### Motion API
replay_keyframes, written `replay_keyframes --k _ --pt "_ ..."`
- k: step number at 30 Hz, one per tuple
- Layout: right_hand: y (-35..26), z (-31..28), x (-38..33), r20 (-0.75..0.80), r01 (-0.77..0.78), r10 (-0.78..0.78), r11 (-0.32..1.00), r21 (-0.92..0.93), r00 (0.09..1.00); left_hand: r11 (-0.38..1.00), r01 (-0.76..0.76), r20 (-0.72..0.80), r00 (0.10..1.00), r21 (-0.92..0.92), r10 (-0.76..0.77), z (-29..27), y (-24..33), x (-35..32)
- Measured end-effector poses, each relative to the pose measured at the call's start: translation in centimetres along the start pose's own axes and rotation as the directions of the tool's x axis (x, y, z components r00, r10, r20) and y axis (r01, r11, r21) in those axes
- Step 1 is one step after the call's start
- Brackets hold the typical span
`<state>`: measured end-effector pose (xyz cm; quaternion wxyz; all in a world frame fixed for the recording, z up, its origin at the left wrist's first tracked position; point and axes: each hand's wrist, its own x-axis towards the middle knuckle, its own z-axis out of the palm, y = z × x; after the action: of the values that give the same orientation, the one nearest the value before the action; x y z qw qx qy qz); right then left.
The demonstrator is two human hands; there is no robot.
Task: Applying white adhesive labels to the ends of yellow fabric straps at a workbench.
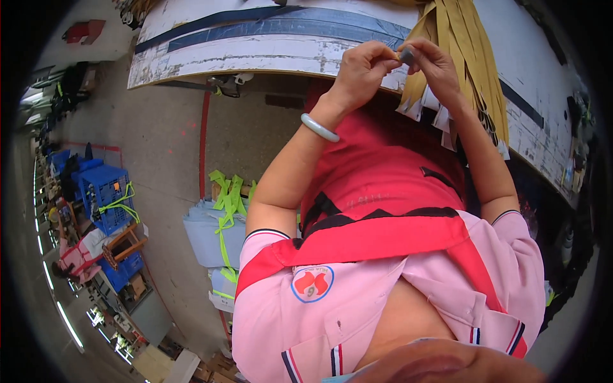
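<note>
Over the table's near edge, my left hand [365, 71] and my right hand [435, 69] meet with their fingertips pinched. Between the fingers of my right hand is a small dark grey rounded piece [406, 55], too small to name. My left fingers are closed against its left side, where a tiny yellowish bit shows; what they grip is mostly hidden. A bundle of long tan fabric strips [469, 51] lies beside my right hand and hangs over the edge, with white ends. Dark blue strips [287, 29] stretch across the worn white table [255, 62] to the left.
Folded pale grey-blue bundles [214, 236] tied with neon yellow-green straps stand on the floor at my left. Farther left are blue plastic crates [105, 195], a wooden stool [124, 246] and another person in pink [76, 258]. A red line [204, 147] marks the floor.
</note>
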<state>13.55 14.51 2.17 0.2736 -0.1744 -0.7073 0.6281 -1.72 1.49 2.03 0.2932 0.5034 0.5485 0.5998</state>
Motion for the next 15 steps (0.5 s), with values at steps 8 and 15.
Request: replay_keyframes --k 8,15 --pt "-3.5 -0.3 -1.5 -0.041 -0.140 0.136 0.982 -0.123 0.990 0.953 -0.195 0.094 0.980 0.231 0.178 0.9 0.6 0.9" --pt "-3.0 -2.8 -1.1 -0.022 -0.155 0.155 0.988 -0.005 0.988 0.932 -0.209 0.102 0.977 0.296 0.187 1.5 1.2 1.2"
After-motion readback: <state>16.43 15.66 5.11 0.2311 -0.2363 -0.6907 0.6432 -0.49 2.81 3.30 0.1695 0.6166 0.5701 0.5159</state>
